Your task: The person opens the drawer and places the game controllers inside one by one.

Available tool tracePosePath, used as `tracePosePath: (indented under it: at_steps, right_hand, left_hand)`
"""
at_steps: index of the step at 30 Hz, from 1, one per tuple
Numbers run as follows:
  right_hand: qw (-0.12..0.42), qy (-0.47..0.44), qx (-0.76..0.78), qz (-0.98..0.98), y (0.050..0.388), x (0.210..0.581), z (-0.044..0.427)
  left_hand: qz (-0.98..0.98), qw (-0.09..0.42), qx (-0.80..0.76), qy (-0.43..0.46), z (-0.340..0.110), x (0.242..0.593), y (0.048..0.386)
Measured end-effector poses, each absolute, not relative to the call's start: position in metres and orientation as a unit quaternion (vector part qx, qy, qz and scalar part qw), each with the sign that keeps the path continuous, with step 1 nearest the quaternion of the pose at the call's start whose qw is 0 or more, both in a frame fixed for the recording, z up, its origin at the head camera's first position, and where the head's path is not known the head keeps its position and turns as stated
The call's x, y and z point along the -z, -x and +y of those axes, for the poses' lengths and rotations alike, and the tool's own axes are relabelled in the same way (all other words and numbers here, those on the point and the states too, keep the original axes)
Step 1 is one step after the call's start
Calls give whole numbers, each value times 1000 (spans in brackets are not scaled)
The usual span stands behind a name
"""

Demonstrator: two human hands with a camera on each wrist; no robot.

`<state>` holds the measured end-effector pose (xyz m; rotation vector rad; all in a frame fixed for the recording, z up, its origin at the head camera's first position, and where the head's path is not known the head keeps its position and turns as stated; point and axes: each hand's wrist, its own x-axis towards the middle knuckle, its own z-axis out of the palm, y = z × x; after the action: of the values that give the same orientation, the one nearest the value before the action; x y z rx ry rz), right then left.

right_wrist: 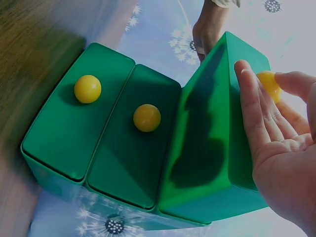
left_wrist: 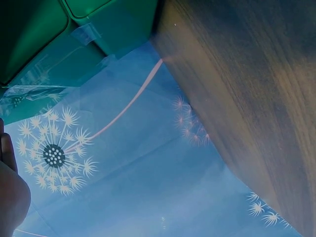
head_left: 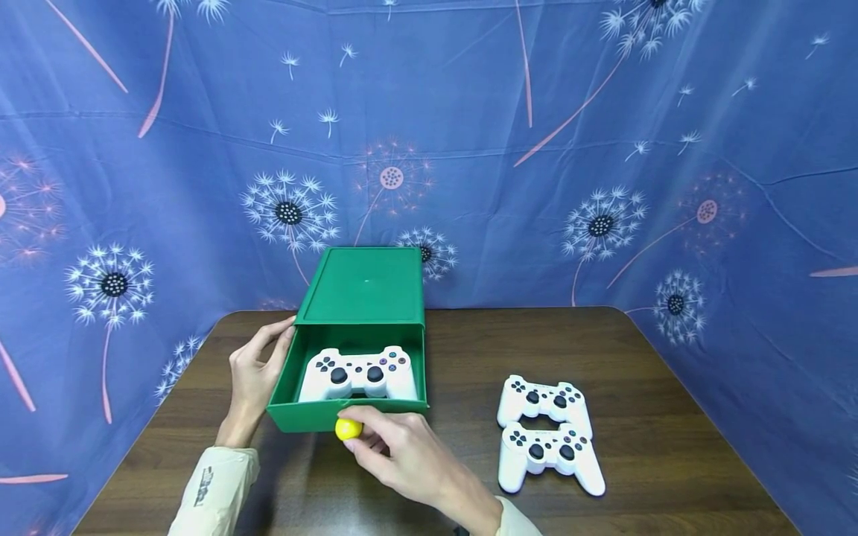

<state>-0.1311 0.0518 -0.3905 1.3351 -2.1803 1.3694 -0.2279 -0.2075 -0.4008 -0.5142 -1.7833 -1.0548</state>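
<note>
A green drawer unit (head_left: 362,286) has its top drawer (head_left: 288,418) pulled out, with a white controller (head_left: 358,376) lying inside. My right hand (head_left: 415,455) pinches that drawer's yellow knob (head_left: 348,429) between thumb and fingers. In the right wrist view the right hand (right_wrist: 284,163) holds the knob (right_wrist: 269,86) of the pulled-out drawer (right_wrist: 210,133). My left hand (head_left: 253,372) rests its fingertips against the unit's left side near the drawer opening. Only part of the left hand (left_wrist: 14,197) shows at the left wrist view's edge.
Two white controllers (head_left: 544,402) (head_left: 551,455) lie one in front of the other on the wooden table (head_left: 643,447), right of the unit. Two lower drawers (right_wrist: 64,133) (right_wrist: 123,163) are closed, each with a yellow knob. A blue dandelion-patterned cloth (head_left: 496,223) hangs behind.
</note>
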Motion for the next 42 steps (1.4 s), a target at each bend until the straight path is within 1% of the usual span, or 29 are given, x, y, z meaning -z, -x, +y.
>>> tracePosePath:
  at_steps: [8, 18, 26, 34, 42]
  right_hand:
    - [128, -464, -458, -748, 133, 391, 52]
    - [101, -446, -480, -748, 134, 389, 52]
    - [112, -452, -480, -743, 136, 389, 52]
    - [97, -449, -495, -737, 139, 390, 51]
    - [126, -461, -480, -736, 143, 389, 50]
  left_hand:
    - [-733, 476, 438, 210, -208, 402, 229]
    - [-729, 482, 438, 212, -208, 400, 229]
    - [-734, 477, 437, 206, -207, 399, 227]
    - [-736, 475, 435, 209, -206, 398, 224]
    - [-740, 469, 435, 205, -209, 402, 228]
